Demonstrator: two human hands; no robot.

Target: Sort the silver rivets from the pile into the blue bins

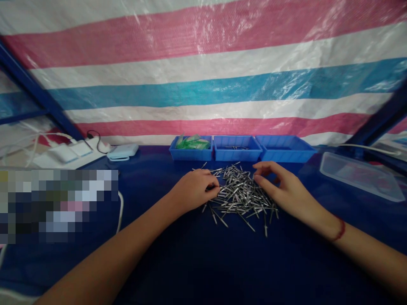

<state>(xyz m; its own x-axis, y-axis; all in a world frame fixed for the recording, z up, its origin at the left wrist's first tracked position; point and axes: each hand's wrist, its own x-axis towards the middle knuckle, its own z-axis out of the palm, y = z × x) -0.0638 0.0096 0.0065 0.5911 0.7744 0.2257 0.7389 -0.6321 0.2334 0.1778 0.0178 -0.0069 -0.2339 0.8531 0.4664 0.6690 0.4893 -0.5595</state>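
Note:
A loose heap of silvery blind rivets (pixel 238 190) lies on the dark blue tabletop (pixel 203 262), with several strays along its front edge. At the heap's left side is my left hand (pixel 199 188), its fingers curled and thumb and forefinger tips pressed together; whatever may be between them is hidden. My right hand (pixel 281 186) hovers by the right side of the heap. Its thumb and forefinger are bent with a gap between them, and no rivet shows there.
Behind the heap stand three blue bins: the left bin (pixel 190 155) with a green plastic bag (pixel 193 143), the middle bin (pixel 238 154) with several rivets, and the right bin (pixel 286 156). A clear plastic lid (pixel 361 178) lies right; a power strip (pixel 76 152) and light-blue case (pixel 123 151) lie left.

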